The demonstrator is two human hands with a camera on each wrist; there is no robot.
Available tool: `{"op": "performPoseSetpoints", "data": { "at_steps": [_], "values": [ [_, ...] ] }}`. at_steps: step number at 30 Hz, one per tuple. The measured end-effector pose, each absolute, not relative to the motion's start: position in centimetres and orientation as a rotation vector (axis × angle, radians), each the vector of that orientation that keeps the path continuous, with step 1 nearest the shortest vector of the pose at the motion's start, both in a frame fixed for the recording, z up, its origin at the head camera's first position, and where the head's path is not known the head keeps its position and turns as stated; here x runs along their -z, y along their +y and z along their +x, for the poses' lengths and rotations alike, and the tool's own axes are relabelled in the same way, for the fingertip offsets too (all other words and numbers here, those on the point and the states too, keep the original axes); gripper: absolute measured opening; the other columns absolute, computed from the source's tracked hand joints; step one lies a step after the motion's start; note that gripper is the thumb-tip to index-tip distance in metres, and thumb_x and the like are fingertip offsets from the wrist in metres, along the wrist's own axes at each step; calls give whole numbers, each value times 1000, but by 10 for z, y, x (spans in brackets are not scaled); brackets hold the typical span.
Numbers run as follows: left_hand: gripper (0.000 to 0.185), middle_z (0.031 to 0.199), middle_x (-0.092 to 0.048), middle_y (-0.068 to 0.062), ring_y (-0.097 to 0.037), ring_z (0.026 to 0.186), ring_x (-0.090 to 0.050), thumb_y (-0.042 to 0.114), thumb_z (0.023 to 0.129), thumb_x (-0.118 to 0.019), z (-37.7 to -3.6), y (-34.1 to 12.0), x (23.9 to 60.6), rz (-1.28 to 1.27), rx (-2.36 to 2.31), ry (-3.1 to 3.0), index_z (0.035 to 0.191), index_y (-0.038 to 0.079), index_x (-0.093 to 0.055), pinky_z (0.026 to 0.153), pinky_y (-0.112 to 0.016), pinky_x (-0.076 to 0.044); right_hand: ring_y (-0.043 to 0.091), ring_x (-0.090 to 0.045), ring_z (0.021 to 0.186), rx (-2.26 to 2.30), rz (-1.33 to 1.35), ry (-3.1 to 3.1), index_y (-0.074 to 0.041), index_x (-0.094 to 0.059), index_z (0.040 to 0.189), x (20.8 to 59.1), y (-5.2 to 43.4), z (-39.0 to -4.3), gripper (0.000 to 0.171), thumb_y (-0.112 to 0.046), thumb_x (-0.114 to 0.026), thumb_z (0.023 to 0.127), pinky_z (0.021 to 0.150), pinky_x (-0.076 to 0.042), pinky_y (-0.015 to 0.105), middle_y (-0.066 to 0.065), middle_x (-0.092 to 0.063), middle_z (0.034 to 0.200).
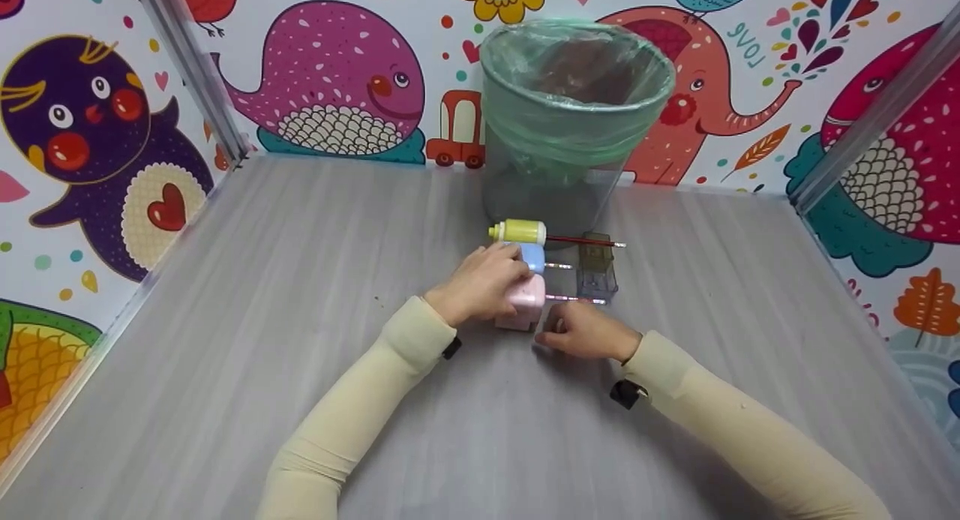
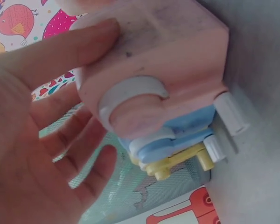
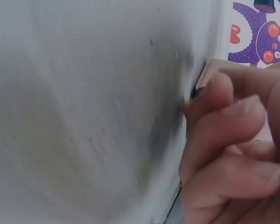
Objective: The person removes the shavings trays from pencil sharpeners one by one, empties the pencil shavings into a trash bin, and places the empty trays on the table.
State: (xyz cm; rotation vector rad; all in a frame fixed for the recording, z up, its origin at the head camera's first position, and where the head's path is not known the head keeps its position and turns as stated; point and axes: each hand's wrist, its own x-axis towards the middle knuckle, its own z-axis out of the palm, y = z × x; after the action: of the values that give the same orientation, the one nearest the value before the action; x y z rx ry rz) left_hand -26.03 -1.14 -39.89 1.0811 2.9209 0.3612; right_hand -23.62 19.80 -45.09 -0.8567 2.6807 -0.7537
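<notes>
A pink crank pencil sharpener [image 1: 529,295] stands nearest me, beside a blue one [image 1: 534,257] and a yellow one [image 1: 521,231]. Their cranks face left; a pencil [image 1: 576,299] sticks out of the pink one's right side. My left hand [image 1: 486,281] grips the pink sharpener from above, thumb along its near side [image 2: 100,39] and the other fingers behind it. Close to the sharpener's lower right side is my right hand [image 1: 589,331], fingers curled with the fingertips low by the tabletop. I cannot tell whether they pinch anything.
Two small see-through boxes, one brownish [image 1: 597,251] and one grey [image 1: 598,281], sit right of the sharpeners. Behind them rises a tall bin [image 1: 555,193] with a green liner. Printed panels [image 1: 337,77] border the grey tabletop [image 1: 315,242].
</notes>
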Motion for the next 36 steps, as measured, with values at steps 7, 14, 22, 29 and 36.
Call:
{"op": "performPoseSetpoints", "data": {
  "at_steps": [7,14,22,29,36],
  "values": [
    [47,120,-63,-8,-26,116,-55,26,79,-86,-259,-9,396,1074,-311,2932,119,10,-69,93,-44,-50,22,-59,94,869,-775,2627,6,-50,134,456,198,-231,51,-18,-67,93,88,-50,41,17,-64,117],
    [42,115,-64,-8,-27,113,-56,20,76,-88,-257,-8,397,1073,-339,2939,113,9,-72,93,-46,-51,13,-60,59,917,-731,2577,8,-41,141,462,196,-230,58,-20,-65,96,72,-54,33,15,-66,89],
    [41,119,-64,-8,-26,116,-54,17,79,-85,-254,-5,396,1033,-371,2934,118,11,-73,100,-45,-49,6,-53,47,1046,-581,2493,0,-46,139,465,192,-233,53,-25,-66,97,48,-44,25,-4,-55,59],
    [44,125,-64,-7,-26,120,-54,17,80,-84,-255,-4,394,983,-362,2918,122,12,-72,102,-44,-48,5,-51,47,1105,-530,2439,-2,-49,135,466,190,-237,47,-24,-66,97,47,-41,21,-5,-53,58],
    [42,128,-63,-8,-26,121,-53,16,84,-80,-255,-4,393,958,-380,2897,125,12,-71,104,-44,-47,6,-49,47,1093,-548,2412,-1,-48,136,463,190,-238,45,-22,-63,99,45,-39,21,-5,-51,58]
  ]
}}
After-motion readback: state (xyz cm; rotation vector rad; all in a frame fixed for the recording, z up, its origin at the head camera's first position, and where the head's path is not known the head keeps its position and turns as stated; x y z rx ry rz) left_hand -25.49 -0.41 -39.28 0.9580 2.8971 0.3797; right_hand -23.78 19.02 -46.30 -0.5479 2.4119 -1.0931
